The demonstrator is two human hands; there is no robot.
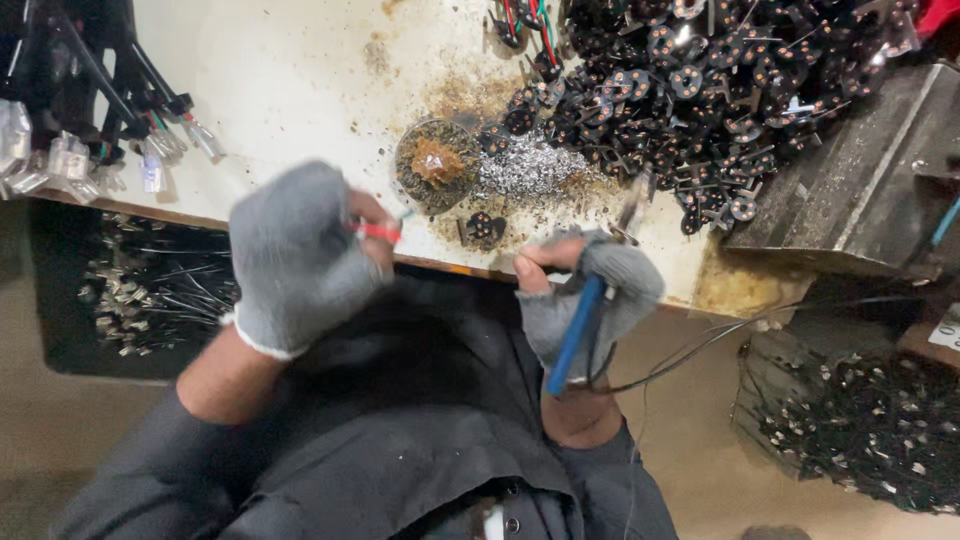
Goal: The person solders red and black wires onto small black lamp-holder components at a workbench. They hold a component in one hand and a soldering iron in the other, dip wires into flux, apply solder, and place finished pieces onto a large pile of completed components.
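My left hand (pixel 295 255), in a grey fingerless glove, is closed around a thin red wire (pixel 378 232) at the table's front edge. My right hand (pixel 590 295), gloved the same way, grips a blue-handled soldering iron (pixel 578 335) whose tip points up toward the table. A small black round part (pixel 484 230) lies on the table between my hands. Just behind it are a round tin of brown flux (pixel 437 163) and a heap of silvery solder scraps (pixel 527 170).
A large heap of black round parts with leads (pixel 700 80) fills the table's far right. A grey metal block (pixel 860 180) sits at the right. Wire bundles with clear connectors (pixel 90 140) lie at left. Bins of parts (pixel 150 290) (pixel 870 430) stand below the white table (pixel 300 90).
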